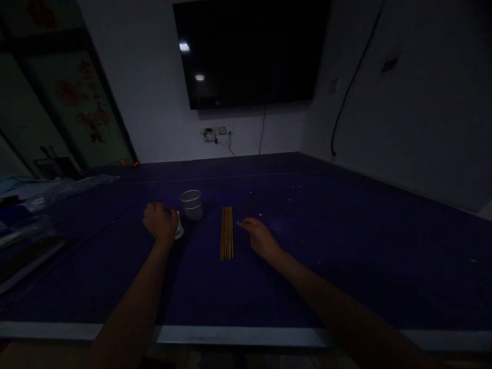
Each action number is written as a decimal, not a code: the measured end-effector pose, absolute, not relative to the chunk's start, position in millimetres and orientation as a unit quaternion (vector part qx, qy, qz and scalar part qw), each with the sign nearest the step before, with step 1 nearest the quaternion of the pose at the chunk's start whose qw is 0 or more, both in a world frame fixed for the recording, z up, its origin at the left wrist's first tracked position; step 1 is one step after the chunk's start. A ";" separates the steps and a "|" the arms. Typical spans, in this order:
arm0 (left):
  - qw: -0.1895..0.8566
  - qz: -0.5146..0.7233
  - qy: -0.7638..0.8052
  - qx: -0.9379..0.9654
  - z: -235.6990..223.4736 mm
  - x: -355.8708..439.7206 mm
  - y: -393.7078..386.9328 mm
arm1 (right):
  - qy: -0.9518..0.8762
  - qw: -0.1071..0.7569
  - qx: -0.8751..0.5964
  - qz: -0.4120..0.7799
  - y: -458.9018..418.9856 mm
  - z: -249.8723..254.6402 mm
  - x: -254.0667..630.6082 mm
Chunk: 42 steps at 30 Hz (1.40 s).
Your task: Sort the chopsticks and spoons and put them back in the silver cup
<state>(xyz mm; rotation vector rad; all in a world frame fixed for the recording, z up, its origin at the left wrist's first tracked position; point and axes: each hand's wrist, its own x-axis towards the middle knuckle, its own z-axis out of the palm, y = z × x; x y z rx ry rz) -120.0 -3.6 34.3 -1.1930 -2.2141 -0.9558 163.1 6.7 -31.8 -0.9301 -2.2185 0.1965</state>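
A neat row of several brown chopsticks lies side by side on the dark purple tabletop, between my two hands. Just right of them is my right hand, its fingers pressed together and pointing at the sticks without touching them; nothing shows in it. My left hand has curled fingers, and whether anything is inside them is hidden. Partly behind its wrist stands a small white object with dark marks, its kind unclear. Close by, a silvery metal mesh cup stands upright, left of the chopsticks.
The purple table has a pale front edge and small white scraps on it. Clear plastic wrapping and other items lie at the far left. Behind the table hang a large television and sockets with loose cables.
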 end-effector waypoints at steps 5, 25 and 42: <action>0.154 -0.258 -0.847 -0.438 25.5 -124.4 -1.7 | -0.843 0.374 -0.374 0.098 5.2 -30.7 163.6; 0.121 -0.137 -0.857 -0.482 15.5 -122.8 7.4 | -0.777 0.421 -0.464 0.057 5.3 -21.3 175.3; 0.247 -0.429 -0.670 -0.553 34.2 -78.0 -4.2 | -0.760 0.458 -0.460 -0.021 -18.1 0.2 162.6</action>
